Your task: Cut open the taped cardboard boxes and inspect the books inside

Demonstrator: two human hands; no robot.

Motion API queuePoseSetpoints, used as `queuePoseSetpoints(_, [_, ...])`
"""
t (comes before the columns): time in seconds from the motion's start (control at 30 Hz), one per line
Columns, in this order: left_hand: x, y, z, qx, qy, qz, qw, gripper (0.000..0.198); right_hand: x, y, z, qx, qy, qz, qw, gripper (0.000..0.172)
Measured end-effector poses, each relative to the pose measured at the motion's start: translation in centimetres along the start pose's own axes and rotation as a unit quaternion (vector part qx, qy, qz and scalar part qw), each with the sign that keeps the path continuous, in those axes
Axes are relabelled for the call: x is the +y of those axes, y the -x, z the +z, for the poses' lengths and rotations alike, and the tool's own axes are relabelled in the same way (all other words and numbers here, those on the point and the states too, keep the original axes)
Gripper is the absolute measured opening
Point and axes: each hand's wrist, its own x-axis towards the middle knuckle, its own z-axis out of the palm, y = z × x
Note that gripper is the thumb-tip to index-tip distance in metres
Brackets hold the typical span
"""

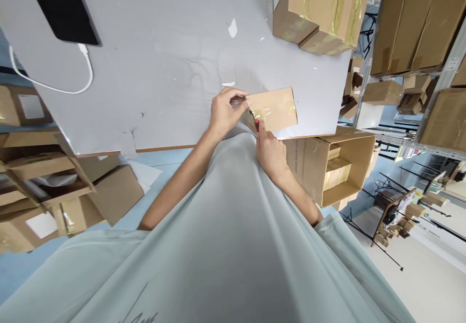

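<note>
A small flat cardboard box (276, 109), sealed with clear tape, lies at the near edge of the grey table (163, 61). My left hand (224, 112) is closed on the box's left end, fingers curled over the top. My right hand (271, 153) is closed around a red utility knife (257, 124). The knife's tip touches the box's near left corner. My pale shirt hides the table edge below both hands.
A black tablet (61, 8) with a white cable (73, 88) lies at the table's far left. A large taped carton (320, 8) stands at the far right. An open carton (335, 168) holding small boxes sits right of me. Cardboard boxes (43, 187) are piled left, and shelves (418, 32) of cartons stand right.
</note>
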Motion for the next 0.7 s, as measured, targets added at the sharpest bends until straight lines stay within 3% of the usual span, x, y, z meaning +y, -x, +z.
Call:
queuePoseSetpoints(0.23, [0.1, 0.7, 0.3, 0.005, -0.018, -0.005, 1.0, 0.022, -1.0, 0.6, -0.6, -0.019, 0.022, 0.001, 1.0, 0.07])
queuePoseSetpoints(0.47, [-0.2, 1.5, 0.6, -0.002, -0.021, -0.015, 1.0, 0.028, 0.7, 1.5, -0.1, -0.018, 0.02, -0.006, 1.0, 0.065])
queuePoseSetpoints(0.7, [-0.3, 1.4, 0.9, 0.012, -0.033, -0.014, 0.999, 0.028, 0.9, 0.7, 0.0, -0.022, 0.018, -0.025, 0.999, 0.066])
